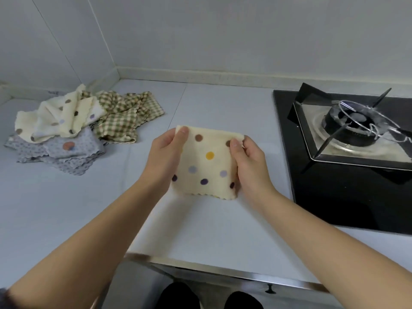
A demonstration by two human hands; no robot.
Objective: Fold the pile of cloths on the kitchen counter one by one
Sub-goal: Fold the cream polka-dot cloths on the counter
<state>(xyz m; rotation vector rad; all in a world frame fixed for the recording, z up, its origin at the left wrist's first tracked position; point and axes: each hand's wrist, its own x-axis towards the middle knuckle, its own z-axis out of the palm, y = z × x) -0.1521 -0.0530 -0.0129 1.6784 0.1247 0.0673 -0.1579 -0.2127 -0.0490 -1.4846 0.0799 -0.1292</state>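
Closest to the camera there was just the front edge of the table (pixel 211 230) and a drawer knob (pixel 270 288) under it, with both bare forearms reaching out over the top.

A bit further in, the cream polka-dot cloth (pixel 207 166) was held up between both hands, roughly mid-table and just left of the stove (pixel 347 139). The left hand (pixel 166 157) pinched the top left corner and the right hand (pixel 247 161) pinched the top right one, thumbs on the near side and the other fingers (pixel 234 143) curled behind. Its scalloped bottom edge hung down about to the table; I couldn't tell whether it touched. It looked already doubled over, since there seemed to be more than one layer along that bottom edge. My guess is they held it by the top corners so the layers would hang straight and line up before the next fold or laying it flat.

Further back on the left sat the unfolded pile (pixel 84 128): another cream dotted cloth on top, a green checked one beside it, and a grey patterned one underneath. It was well apart from the hands, probably to leave bare table for folding. So plenty was left to do.

Behind everything was the plain wall (pixel 223 36).
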